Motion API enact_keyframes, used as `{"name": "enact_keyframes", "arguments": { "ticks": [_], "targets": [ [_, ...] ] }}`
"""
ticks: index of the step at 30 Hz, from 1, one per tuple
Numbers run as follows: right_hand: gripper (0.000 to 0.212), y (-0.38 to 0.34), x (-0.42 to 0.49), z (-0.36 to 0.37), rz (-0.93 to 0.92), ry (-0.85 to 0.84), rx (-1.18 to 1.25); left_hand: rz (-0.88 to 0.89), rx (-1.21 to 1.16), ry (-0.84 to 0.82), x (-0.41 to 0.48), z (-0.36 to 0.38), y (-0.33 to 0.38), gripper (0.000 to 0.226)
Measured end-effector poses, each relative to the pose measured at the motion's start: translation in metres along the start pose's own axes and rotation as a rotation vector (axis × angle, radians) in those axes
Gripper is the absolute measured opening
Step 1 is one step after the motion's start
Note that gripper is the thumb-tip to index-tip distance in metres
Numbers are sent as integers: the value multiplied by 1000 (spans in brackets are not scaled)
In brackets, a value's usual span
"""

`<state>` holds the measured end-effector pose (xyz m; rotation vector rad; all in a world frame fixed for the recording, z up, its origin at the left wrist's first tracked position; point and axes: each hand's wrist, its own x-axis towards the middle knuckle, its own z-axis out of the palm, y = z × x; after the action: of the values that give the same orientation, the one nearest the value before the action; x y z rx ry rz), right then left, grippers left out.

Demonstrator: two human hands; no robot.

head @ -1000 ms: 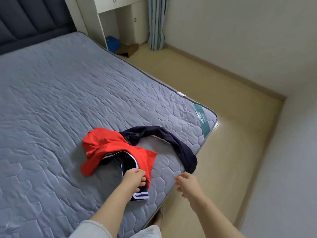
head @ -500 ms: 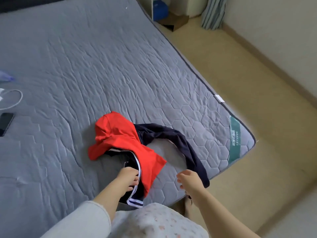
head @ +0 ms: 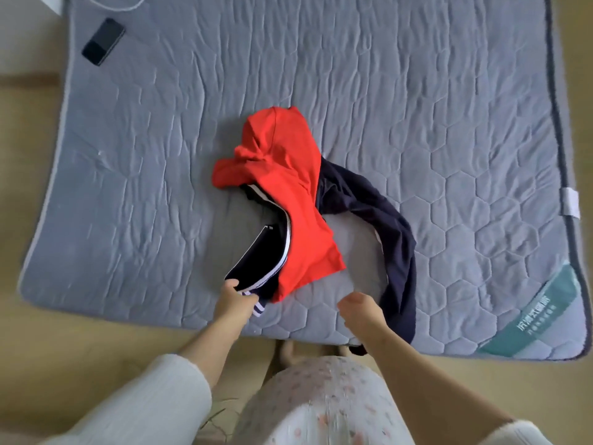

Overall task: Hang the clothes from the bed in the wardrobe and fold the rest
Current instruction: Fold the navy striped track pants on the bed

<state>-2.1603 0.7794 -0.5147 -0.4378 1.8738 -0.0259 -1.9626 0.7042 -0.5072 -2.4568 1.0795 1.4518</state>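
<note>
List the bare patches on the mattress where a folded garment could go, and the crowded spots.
Free: the wide stretch right of the red and navy garment up to the mattress edge; the left side between the garment and the phone. Crowded: the near edge, where the left hand grips the striped hem and the right hand is by the navy sleeve.

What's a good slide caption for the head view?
Left hand grips red-and-navy jacket on grey mattress.
</note>
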Motion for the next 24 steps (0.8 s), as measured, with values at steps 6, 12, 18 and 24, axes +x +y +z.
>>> {"name": "enact_keyframes", "arguments": {
  "ticks": [6,12,18,24],
  "targets": [
    [20,9,36,18,4,-86,-56,84,69,23,55,36,2,63],
    [11,17,69,15,136,-87,174,24,320,-114,85,59,1,35],
    [20,17,58,-3,169,-70,323,151,290,2,65,56,24,36],
    [22,-8,6,-33,97,-52,450,302,-78,-54,0,31,92,26]
  ]
}}
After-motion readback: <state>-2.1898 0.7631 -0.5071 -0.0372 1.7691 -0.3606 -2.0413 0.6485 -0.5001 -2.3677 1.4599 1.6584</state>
